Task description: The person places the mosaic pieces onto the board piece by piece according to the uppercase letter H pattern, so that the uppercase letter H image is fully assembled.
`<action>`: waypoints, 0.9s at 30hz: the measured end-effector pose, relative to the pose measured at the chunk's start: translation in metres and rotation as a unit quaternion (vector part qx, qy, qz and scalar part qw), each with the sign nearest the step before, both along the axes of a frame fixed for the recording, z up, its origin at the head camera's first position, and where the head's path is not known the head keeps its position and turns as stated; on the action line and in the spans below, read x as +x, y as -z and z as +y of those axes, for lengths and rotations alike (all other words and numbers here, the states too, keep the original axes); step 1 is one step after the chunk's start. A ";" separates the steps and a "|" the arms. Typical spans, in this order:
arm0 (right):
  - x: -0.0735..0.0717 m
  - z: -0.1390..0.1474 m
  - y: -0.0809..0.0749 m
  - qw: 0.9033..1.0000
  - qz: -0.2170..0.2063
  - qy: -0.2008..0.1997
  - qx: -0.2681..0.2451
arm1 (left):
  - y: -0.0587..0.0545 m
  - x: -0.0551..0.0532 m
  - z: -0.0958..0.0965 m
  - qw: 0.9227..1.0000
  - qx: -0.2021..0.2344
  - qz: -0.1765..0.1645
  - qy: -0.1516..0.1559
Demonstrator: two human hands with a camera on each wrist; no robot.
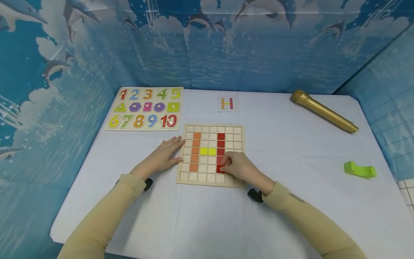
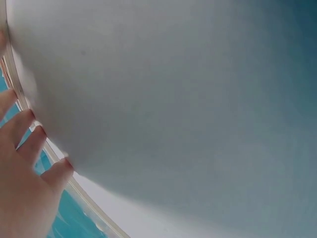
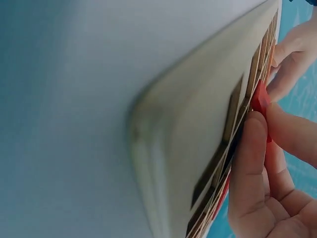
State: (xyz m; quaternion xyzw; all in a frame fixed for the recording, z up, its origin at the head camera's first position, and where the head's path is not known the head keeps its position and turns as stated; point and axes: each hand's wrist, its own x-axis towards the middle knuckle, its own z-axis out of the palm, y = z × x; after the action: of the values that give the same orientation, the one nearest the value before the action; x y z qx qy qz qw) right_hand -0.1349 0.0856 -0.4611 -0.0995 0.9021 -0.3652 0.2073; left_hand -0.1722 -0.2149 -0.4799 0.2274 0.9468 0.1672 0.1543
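A wooden grid board (image 1: 237, 138) lies on the white table. In its cells are a column of orange square tiles (image 1: 196, 142), two yellow tiles (image 1: 203, 151) and a column of red tiles (image 1: 221, 144). My right hand (image 1: 240, 165) pinches a red tile (image 3: 259, 96) between thumb and finger, over the lower end of the red column, partly covering the cells there. The tile looks tilted in the right wrist view. With fingers spread, my left hand (image 1: 162, 156) rests at the board's left edge, fingertips along the rim in the left wrist view.
Behind the board lies a small card (image 1: 228, 104) printed with a similar coloured pattern. A number and shape puzzle board (image 1: 111, 108) is at the back left. On the right are a gold microphone (image 1: 325, 111) and a curved green block (image 1: 359, 170).
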 end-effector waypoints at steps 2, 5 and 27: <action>0.001 -0.001 0.000 1.000 0.007 -0.002 0.008 | 0.000 0.000 0.000 1.000 0.001 -0.002 -0.001; 0.002 -0.002 -0.001 1.000 0.017 -0.003 0.017 | 0.001 0.001 0.001 1.000 0.002 -0.002 -0.001; 0.008 0.004 -0.004 1.000 0.021 -0.013 0.014 | -0.001 0.004 0.001 1.000 0.022 0.011 0.012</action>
State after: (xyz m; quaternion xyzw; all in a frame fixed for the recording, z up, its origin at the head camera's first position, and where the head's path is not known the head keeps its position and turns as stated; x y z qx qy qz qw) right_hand -0.1272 0.0892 -0.4574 -0.1162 0.9100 -0.3473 0.1944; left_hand -0.1685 -0.2138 -0.4789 0.2442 0.9417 0.1833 0.1414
